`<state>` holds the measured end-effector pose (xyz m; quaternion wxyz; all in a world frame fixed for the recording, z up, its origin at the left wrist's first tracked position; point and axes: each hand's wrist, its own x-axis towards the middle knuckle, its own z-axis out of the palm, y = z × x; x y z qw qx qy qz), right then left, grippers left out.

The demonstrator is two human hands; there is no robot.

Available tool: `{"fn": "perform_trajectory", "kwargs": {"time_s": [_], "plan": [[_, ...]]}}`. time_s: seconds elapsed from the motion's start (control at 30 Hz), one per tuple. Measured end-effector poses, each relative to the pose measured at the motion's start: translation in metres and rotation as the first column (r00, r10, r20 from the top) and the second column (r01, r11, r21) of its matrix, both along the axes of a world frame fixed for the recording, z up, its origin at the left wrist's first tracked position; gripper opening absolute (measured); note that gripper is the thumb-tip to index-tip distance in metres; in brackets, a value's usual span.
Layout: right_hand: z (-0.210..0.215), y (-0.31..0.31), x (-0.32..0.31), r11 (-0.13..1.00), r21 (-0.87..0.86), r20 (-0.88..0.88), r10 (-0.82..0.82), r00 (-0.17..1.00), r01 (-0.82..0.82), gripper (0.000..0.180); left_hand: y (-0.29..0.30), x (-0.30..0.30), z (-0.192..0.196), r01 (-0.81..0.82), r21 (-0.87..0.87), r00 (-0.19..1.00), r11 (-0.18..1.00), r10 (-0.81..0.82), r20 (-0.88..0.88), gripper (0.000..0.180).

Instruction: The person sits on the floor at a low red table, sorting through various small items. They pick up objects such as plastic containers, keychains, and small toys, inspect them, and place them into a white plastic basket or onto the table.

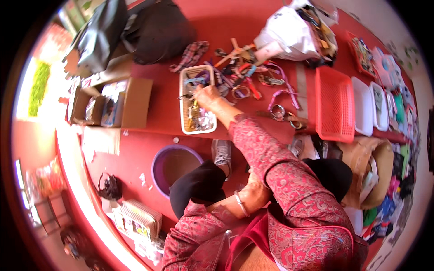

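Cardboard box (129,103): sat open at the left end of the red step (158,113), with packets inside it.
Purple bucket (174,166): stood on the lower floor, below the white tray and just left of the person's knees.
White tray (195,100): lay lengthwise on the step, right of the cardboard box, holding small metal pieces and shiny scraps.
Left hand (254,180): rested down by the lap between the knees, a bangle on its wrist; mostly hidden behind the right sleeve, so I could not tell whether it was open or closed.
Right hand (207,95): reached out over the right rim of the white tray, fingers pinched together around a small item too tiny to make out.
Tangle of ribbons and straps (246,79): spread across the step just right of the tray, near the right hand.
White plastic bag (289,34): stood behind the tangle, stuffed full.
Orange basket (333,105): lay on the step further right, beside white lidded boxes (364,106).
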<state>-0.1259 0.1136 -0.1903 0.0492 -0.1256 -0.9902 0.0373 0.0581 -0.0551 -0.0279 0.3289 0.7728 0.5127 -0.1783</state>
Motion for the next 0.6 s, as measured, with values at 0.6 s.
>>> {"fn": "perform_trajectory", "kwargs": {"time_s": [0.6], "plan": [[-0.029, -0.008, -0.042, 0.878, -0.409, -0.253, -0.369, 0.894, 0.247, 0.015, 0.001, -0.013, 0.029, -0.011, 0.138, 0.995, 0.990, -0.003, 0.100, 0.052]]}}
